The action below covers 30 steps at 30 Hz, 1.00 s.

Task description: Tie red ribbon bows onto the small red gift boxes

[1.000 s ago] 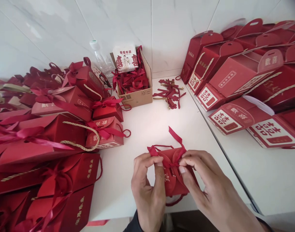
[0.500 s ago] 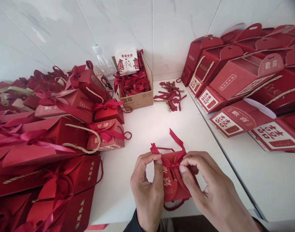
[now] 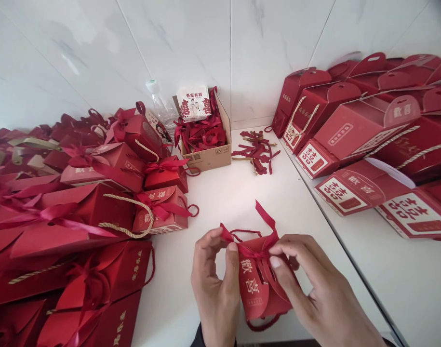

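Observation:
A small red gift box [image 3: 258, 289] with pale characters lies near the table's front edge, a dark red cord handle showing at its far and near ends. Across its top runs a red ribbon [image 3: 266, 217] with a knot in the middle and one tail standing up behind. On the left, my left hand [image 3: 218, 284] pinches the ribbon's left end between thumb and fingers. My right hand [image 3: 314, 279] is closed on the ribbon just right of the knot, thumb and forefinger together, its other fingers curled partly behind the box.
Ribboned red boxes [image 3: 112, 260] are stacked at the left. A cardboard box [image 3: 209, 158] holds ribbons and cards, beside a clear bottle [image 3: 157, 99]. Loose red strips [image 3: 258, 152] lie behind the hands. More red boxes [image 3: 368, 125] stand at the right, beyond a table seam.
My left hand has drawn the ribbon's left end slightly outward. The view has tilted up a little, so the scene sits lower, and more of the box's pale characters shows.

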{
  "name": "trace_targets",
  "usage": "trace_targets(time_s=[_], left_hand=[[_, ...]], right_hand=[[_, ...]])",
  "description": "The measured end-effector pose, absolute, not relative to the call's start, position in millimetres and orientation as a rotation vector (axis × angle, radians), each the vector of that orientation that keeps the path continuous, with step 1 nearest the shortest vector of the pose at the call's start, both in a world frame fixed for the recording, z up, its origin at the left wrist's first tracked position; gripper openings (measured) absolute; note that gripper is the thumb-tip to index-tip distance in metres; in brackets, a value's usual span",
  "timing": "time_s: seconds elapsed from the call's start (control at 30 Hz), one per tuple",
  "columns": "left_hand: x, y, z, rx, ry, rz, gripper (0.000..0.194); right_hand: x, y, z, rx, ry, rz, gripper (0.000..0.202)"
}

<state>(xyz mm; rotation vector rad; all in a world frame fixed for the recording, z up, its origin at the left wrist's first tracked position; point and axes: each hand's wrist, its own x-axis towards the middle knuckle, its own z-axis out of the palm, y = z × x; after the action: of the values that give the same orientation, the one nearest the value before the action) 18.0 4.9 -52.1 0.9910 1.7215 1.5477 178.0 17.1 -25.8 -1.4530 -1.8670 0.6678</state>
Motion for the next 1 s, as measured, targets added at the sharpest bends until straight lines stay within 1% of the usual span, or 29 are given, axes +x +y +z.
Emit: trace_targets(time_s=[0.07, 0.2, 0.27, 0.33, 0.4, 0.47, 0.57, 0.63, 0.73, 1.0], left_hand=[[16, 4, -54, 0.971, 1.699, 1.501, 0.037], [11, -3, -57, 0.877, 1.736, 1.424, 0.031], [8, -7, -55, 0.901, 1.744, 1.292, 0.037], [7, -7, -51, 0.96, 1.705, 1.202, 0.043], [8, -5, -45, 0.984, 1.657, 1.224, 0.042], [11, -1, -41, 0.995, 1.564, 1.27, 0.037], [15, 4, -37, 0.982, 1.439, 1.315, 0.025], [17, 5, -36, 0.941, 1.406, 1.358, 0.019], [18, 3, -37, 0.844, 1.387, 1.403, 0.017], [11, -8, -44, 0.764, 1.605, 1.478, 0.031]], right_hand=[[185, 23, -26, -1.473, -1.856, 0.632, 0.018], [204, 40, -32, -1.496, -1.938, 0.57, 0.034], [210, 48, -35, -1.494, -2.008, 0.629, 0.038], [212, 54, -36, -1.489, -2.033, 0.723, 0.033], [212, 57, -35, -1.482, -2.019, 0.805, 0.025], [211, 58, -31, -1.481, -1.984, 0.837, 0.019], [211, 54, -23, -1.506, -1.938, 0.803, 0.016], [212, 48, -19, -1.537, -1.915, 0.764, 0.016], [214, 40, -18, -1.616, -1.84, 0.75, 0.02], [231, 40, -28, -1.713, -1.779, 0.704, 0.026]])
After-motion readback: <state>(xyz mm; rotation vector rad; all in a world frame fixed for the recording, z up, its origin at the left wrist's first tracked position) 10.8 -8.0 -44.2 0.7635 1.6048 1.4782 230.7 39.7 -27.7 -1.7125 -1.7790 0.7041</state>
